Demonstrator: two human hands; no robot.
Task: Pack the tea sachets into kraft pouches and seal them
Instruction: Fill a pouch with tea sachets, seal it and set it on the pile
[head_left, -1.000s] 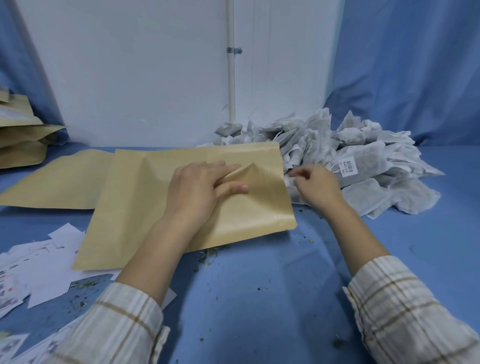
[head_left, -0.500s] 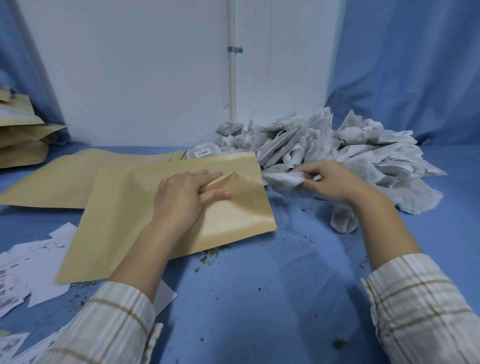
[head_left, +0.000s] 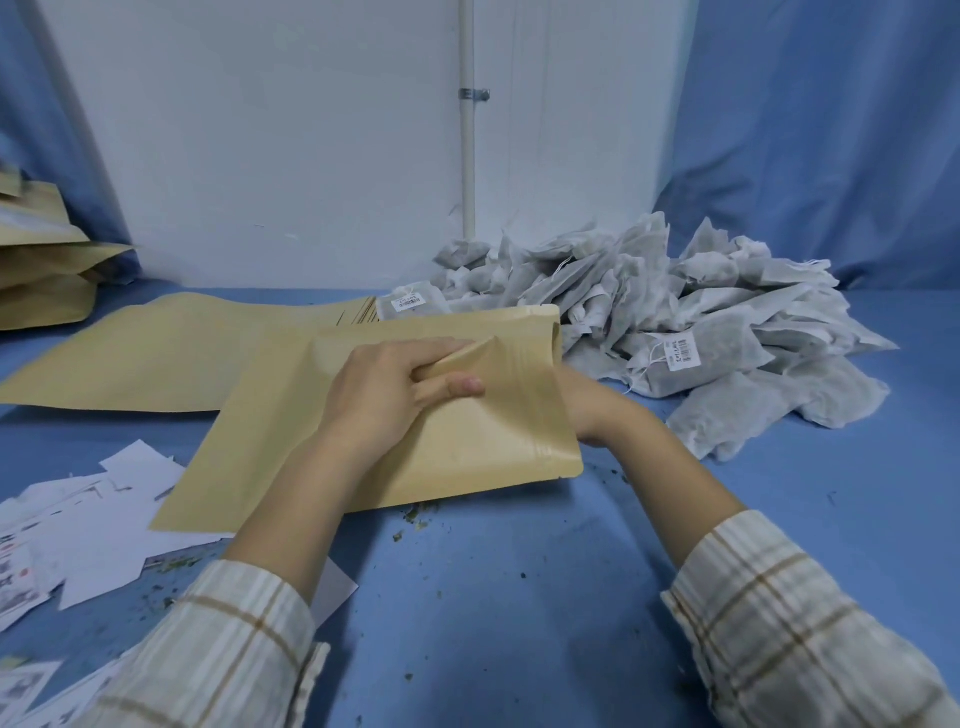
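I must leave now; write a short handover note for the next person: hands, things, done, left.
Left hand pinches the top face of the kraft pouch, holding its mouth open.
Right hand is inside the pouch, hidden; only the wrist shows. Whether it holds a sachet cannot be seen.
Sachet pile lies right of the pouch; flat pouches behind it.
Done: pouch opened. Left: fill, seal, repeat.

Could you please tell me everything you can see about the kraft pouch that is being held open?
The pouch is flat tan kraft paper with a slight sheen, lying on the blue table over a spread stack of pouches. Its mouth faces right, toward the sachet pile. The left hand pinches up the top layer, puckering it. The right hand is hidden inside the mouth; only its wrist shows.
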